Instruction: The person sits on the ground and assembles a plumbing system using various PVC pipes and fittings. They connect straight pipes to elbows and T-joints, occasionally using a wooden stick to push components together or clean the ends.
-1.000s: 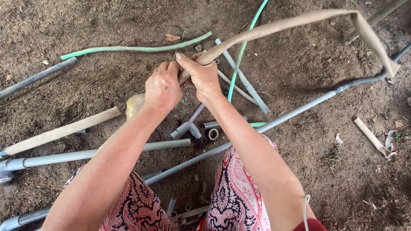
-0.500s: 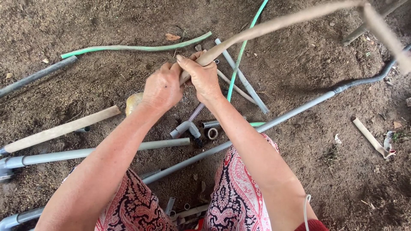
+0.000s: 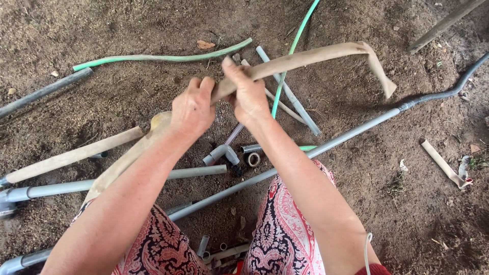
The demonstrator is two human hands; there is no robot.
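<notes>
Both hands grip a long flat tan hose [image 3: 310, 56] that I hold up over the dirt ground. My left hand [image 3: 192, 108] clasps it lower down, where the hose runs back toward my left leg. My right hand [image 3: 248, 91] pinches it just above, fingers wrapped round the strip. Beyond my right hand the hose stretches right and its free end [image 3: 379, 71] folds and hangs down. Under my hands lie a grey pipe elbow [image 3: 221, 153] and a small ring fitting [image 3: 253, 159].
Grey plastic pipes [image 3: 351, 135] cross the ground, one joined to a dark corrugated hose [image 3: 453, 89]. A green hose [image 3: 163, 57] curves at the back, another [image 3: 293, 48] runs upward. A second tan strip [image 3: 71, 155] lies left. A short tan piece [image 3: 440, 162] lies right.
The hose's far end has swung in from the right and dropped lower, now folded nearer my hands. My hands have shifted slightly along the strip.
</notes>
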